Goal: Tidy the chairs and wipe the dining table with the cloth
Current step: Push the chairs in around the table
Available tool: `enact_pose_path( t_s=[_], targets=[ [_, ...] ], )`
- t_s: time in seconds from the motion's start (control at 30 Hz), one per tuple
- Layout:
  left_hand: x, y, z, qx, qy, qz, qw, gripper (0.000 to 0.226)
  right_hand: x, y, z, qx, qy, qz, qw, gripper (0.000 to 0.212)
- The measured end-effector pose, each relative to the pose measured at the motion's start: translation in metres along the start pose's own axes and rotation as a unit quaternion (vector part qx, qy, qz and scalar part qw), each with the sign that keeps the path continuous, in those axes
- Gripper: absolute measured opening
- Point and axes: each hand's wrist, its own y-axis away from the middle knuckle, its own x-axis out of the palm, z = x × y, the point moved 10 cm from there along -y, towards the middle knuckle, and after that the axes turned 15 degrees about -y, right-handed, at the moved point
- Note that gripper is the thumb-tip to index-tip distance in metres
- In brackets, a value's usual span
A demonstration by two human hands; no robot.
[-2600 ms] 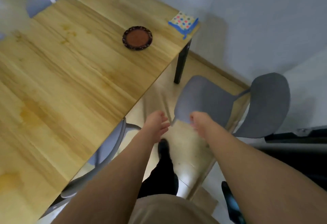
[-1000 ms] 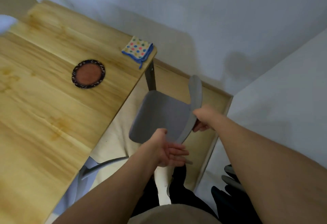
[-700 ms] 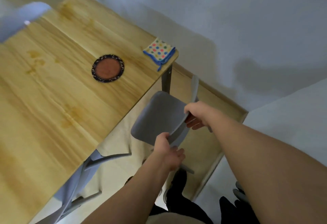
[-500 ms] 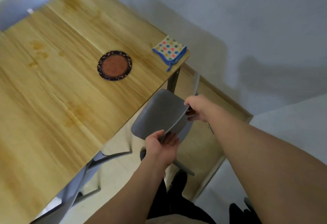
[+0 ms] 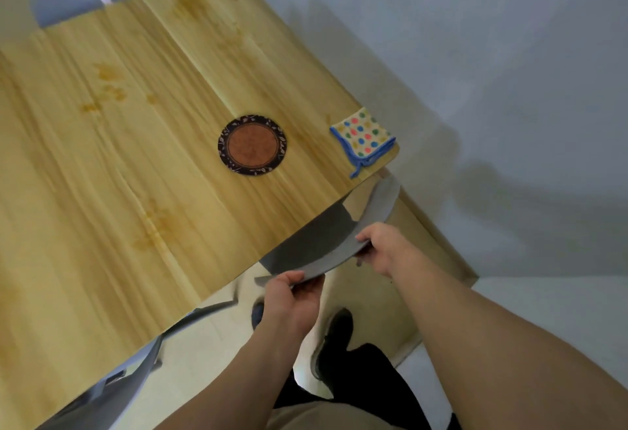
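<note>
Grey curved plastic chair (image 5: 319, 242) at lower centre, its seat partly under the wooden counter (image 5: 136, 174); left grip (image 5: 292, 300) and right grip (image 5: 384, 249) both clasp its backrest edge.

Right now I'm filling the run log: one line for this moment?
step: tucking chair | left hand, right hand: gripping grey chair backrest | seat: partly under table | cloth: untouched at corner

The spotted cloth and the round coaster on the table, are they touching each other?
Apart. The head view shows a clear strip of bare wooden table between the cloth at the corner and the coaster.
</note>
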Motion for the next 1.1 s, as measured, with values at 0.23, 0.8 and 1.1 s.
enact_pose_path(
  t_s=[0.23, 0.8, 1.1],
  targets=[
    [0.005, -0.047, -0.004, 0.036, 0.059, 0.003, 0.998, 0.055, 0.004, -0.034, -0.011, 0.083, -0.05, 0.037, 0.995, 0.017],
    [-0.025, -0.082, -0.023, 0.108, 0.055, -0.168, 0.978, 0.056, 0.015, -0.077, -0.019, 0.232, 0.081, 0.075, 0.967, 0.024],
    [-0.021, -0.062, -0.021, 0.104, -0.012, -0.173, 0.979, 0.036, 0.01, -0.066, -0.008, 0.199, 0.119, 0.075, 0.97, 0.012]
  ],
)
